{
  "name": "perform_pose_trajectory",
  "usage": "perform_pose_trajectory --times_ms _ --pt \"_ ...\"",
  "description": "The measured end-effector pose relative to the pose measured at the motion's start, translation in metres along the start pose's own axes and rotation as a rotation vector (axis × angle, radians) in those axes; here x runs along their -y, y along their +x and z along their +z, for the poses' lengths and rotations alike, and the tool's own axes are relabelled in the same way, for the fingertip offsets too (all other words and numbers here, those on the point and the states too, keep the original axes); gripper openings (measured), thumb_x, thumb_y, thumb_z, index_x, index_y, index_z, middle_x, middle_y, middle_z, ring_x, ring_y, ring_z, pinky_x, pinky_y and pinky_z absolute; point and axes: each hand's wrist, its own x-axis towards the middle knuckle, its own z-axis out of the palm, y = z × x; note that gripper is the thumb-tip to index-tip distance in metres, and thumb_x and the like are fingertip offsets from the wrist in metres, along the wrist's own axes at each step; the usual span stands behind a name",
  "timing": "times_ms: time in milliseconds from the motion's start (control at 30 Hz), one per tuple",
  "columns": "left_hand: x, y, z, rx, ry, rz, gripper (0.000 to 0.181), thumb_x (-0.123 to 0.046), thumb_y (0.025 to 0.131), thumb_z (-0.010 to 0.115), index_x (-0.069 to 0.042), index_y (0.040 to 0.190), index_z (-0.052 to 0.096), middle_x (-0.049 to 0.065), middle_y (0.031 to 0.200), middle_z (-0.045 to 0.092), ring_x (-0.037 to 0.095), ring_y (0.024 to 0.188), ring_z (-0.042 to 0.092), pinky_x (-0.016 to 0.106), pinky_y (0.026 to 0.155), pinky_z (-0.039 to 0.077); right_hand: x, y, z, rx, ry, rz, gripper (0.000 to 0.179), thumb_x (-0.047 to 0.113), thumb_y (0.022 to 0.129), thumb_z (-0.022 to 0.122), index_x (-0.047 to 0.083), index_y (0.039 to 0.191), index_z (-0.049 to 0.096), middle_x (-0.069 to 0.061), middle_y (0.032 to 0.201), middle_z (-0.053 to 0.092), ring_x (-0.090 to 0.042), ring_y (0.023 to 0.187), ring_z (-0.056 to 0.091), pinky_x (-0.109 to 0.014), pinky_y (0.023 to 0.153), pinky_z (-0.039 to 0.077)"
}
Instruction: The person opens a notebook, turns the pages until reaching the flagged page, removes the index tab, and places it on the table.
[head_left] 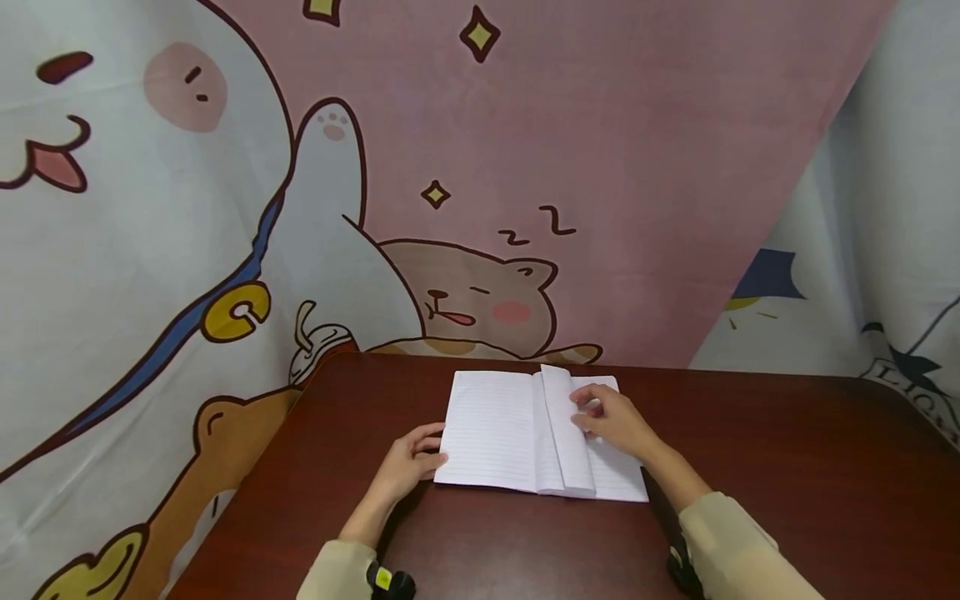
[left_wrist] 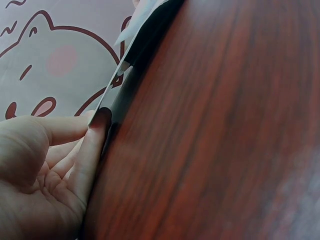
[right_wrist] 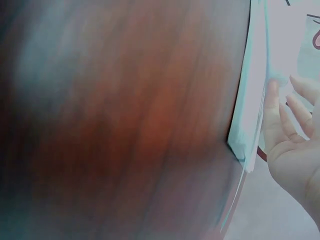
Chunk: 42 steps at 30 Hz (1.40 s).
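A lined notebook [head_left: 487,429] lies spread open on the table, its left page flat. Near the spine, a leaf [head_left: 567,433] stands raised and curls over to the left, with another lined page [head_left: 618,471] beneath it on the right. My left hand [head_left: 408,462] pinches the notebook's left edge; in the left wrist view the thumb [left_wrist: 70,129] is on top and a finger is below the dark cover [left_wrist: 150,42]. My right hand [head_left: 611,421] touches the right side of the raised leaf, its fingers [right_wrist: 300,112] loosely bent and spread from the thumb.
The brown wooden table [head_left: 787,475] extends around the notebook. Behind it hangs a pink and white cloth [head_left: 637,167] with cartoon animals. Black wrist devices [head_left: 390,581] sit by the pale sleeves [head_left: 738,546].
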Motion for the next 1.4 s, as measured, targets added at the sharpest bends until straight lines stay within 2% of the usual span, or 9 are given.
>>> perform_pose_trajectory --times_ms 100,200,400,567,633,900,1167,1333,1400 --pt "0.0 0.0 0.0 0.002 0.0 0.001 0.051 0.0 0.091 0.067 0.005 0.139 0.051 0.029 0.122 0.065 0.018 0.088 0.07 0.036 0.075 0.06 0.002 0.001 0.003 0.021 0.042 0.038 0.028 0.005 0.088 0.072 -0.005 0.113 0.063 -0.022 0.105 0.065 -0.018 0.082 0.064 -0.026 0.064 0.059" --pt "0.0 0.0 0.0 0.002 0.003 0.003 0.051 0.0 0.091 0.067 0.004 0.139 0.051 0.028 0.122 0.065 0.019 0.088 0.07 0.036 0.075 0.06 0.005 0.001 0.004 0.018 0.015 0.036 0.025 0.006 0.088 0.072 -0.004 0.11 0.066 -0.021 0.105 0.066 -0.02 0.085 0.065 -0.025 0.065 0.058" --pt "0.0 0.0 -0.001 0.006 0.003 0.005 0.051 -0.001 0.092 0.067 0.004 0.14 0.051 0.029 0.123 0.065 0.018 0.089 0.07 0.035 0.075 0.06 0.007 0.0 0.005 0.008 -0.045 -0.032 0.021 0.001 0.089 0.068 -0.002 0.11 0.071 -0.02 0.111 0.066 -0.026 0.093 0.066 -0.021 0.071 0.054" --pt "0.0 -0.001 -0.001 0.004 -0.008 0.006 0.051 0.0 0.091 0.067 0.005 0.14 0.051 0.029 0.123 0.065 0.018 0.088 0.07 0.035 0.075 0.06 0.006 0.001 0.007 0.004 -0.034 -0.132 0.029 -0.008 0.083 0.066 -0.001 0.11 0.072 -0.02 0.11 0.066 -0.028 0.095 0.066 -0.023 0.078 0.053" --pt "0.0 -0.001 -0.001 0.006 -0.012 0.006 0.051 0.0 0.091 0.067 0.005 0.14 0.051 0.03 0.123 0.065 0.018 0.088 0.07 0.035 0.075 0.06 0.006 0.002 0.009 0.001 -0.019 -0.141 0.03 -0.009 0.082 0.067 -0.002 0.111 0.072 -0.02 0.11 0.065 -0.029 0.094 0.066 -0.023 0.078 0.053" --pt "-0.001 0.0 -0.001 0.01 -0.007 0.005 0.051 -0.001 0.091 0.067 0.004 0.139 0.052 0.029 0.122 0.065 0.016 0.087 0.07 0.032 0.075 0.06 0.011 0.006 0.017 0.012 -0.022 -0.032 0.029 0.003 0.087 0.072 -0.002 0.115 0.066 -0.019 0.11 0.063 -0.025 0.094 0.064 -0.021 0.072 0.051" --pt "-0.002 0.001 -0.004 0.032 0.008 0.002 0.052 -0.005 0.093 0.066 0.002 0.142 0.05 0.028 0.125 0.064 0.015 0.092 0.069 0.031 0.076 0.059 0.018 0.006 0.022 -0.018 -0.059 -0.068 0.025 0.006 0.087 0.073 0.0 0.111 0.07 -0.018 0.111 0.062 -0.025 0.092 0.066 -0.022 0.072 0.052" --pt "0.0 0.001 -0.005 0.046 0.004 0.008 0.053 -0.006 0.094 0.066 0.002 0.143 0.048 0.028 0.127 0.063 0.017 0.095 0.07 0.033 0.078 0.059 0.02 0.007 0.026 0.015 0.025 -0.004 0.031 0.006 0.088 0.072 -0.001 0.117 0.065 -0.02 0.114 0.059 -0.022 0.087 0.064 -0.024 0.063 0.055" --pt "0.0 0.001 -0.005 0.047 0.002 0.009 0.053 -0.005 0.094 0.065 0.002 0.143 0.048 0.028 0.127 0.063 0.018 0.095 0.07 0.033 0.078 0.059 0.021 0.008 0.028 0.036 0.056 0.011 0.03 0.007 0.089 0.072 -0.002 0.117 0.063 -0.02 0.113 0.061 -0.021 0.088 0.064 -0.024 0.064 0.056"
